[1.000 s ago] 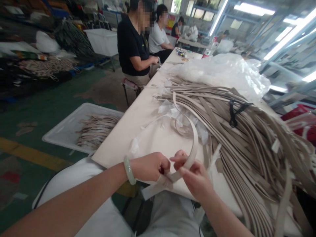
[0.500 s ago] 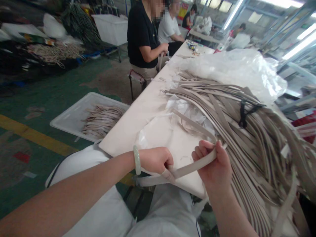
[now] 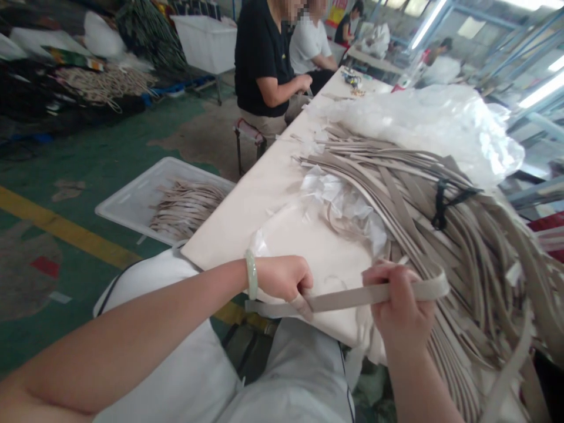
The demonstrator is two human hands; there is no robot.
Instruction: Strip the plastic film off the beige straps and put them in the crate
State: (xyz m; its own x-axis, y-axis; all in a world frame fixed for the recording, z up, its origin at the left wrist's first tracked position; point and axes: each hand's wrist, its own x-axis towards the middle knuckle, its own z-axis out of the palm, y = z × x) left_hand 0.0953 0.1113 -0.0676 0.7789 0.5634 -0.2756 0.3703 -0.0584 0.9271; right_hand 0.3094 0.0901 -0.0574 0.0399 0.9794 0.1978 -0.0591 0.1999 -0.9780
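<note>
A flat beige strap (image 3: pixel 341 299) stretches between my two hands above the table's near edge. My left hand (image 3: pixel 284 281) is closed on it near one end, and a short tail pokes out to the left below the wrist. A pale green bangle (image 3: pixel 251 275) circles that wrist. My right hand (image 3: pixel 400 299) pinches the strap farther along, where it bends round in a loop to the right of the fingers. Just beyond my right hand lies a large pile of similar beige straps (image 3: pixel 480 252), with a black tie (image 3: pixel 440 202) around part of it.
The pale table (image 3: pixel 238 220) runs away from me, with crumpled clear plastic (image 3: pixel 440 126) along its far right. A white tray (image 3: pixel 127 202) of strap pieces stands low at the left. A person in black (image 3: pixel 264 64) sits farther up the table's left side.
My right hand has shifted right and slightly down along the strap, and the strap now loops past its fingers. My left hand keeps its hold. The view has tilted slightly.
</note>
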